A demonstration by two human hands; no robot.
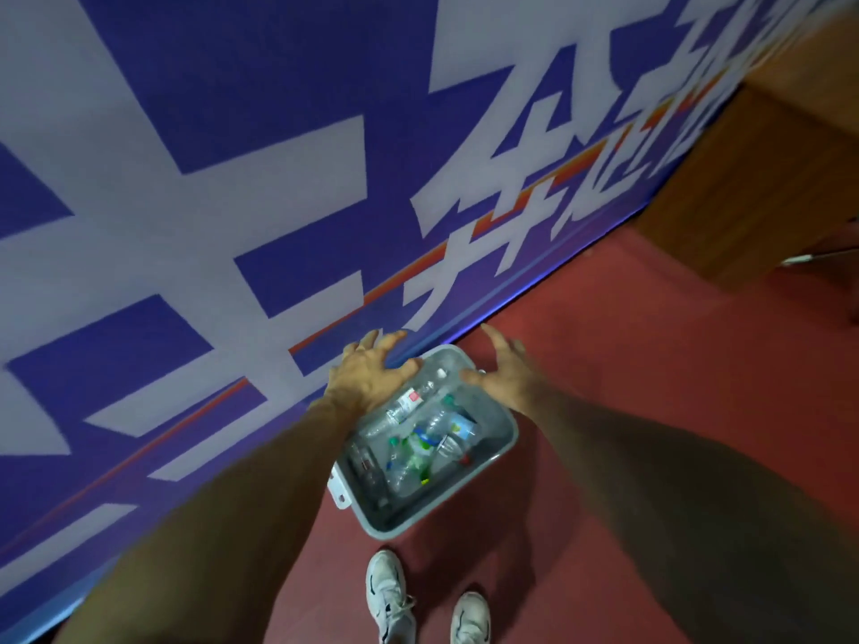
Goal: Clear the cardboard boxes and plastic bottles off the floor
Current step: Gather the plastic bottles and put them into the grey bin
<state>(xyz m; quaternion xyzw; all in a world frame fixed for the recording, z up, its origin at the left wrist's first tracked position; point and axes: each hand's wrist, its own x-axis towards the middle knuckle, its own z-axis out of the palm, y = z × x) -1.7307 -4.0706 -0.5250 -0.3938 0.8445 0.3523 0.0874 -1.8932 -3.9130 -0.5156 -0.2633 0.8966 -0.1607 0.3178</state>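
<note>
- left hand [367,376] and right hand [509,376] spread, fingers apart, holding nothing, above the far end of a grey bin [504,446];
- plastic bottles [413,450] lie inside it;
- bin on red floor [627,364] beside a blue banner [232,202]; white shoes [388,594] below

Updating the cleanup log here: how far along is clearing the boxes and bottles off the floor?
Done: a pile of plastic bottles lies in the grey bin. In hand: nothing; the left hand and right hand are open above the bin's far end. Left: the red floor in view shows no loose bottles or cardboard boxes, so this spot looks cleared; beyond the frame I cannot tell.
</note>
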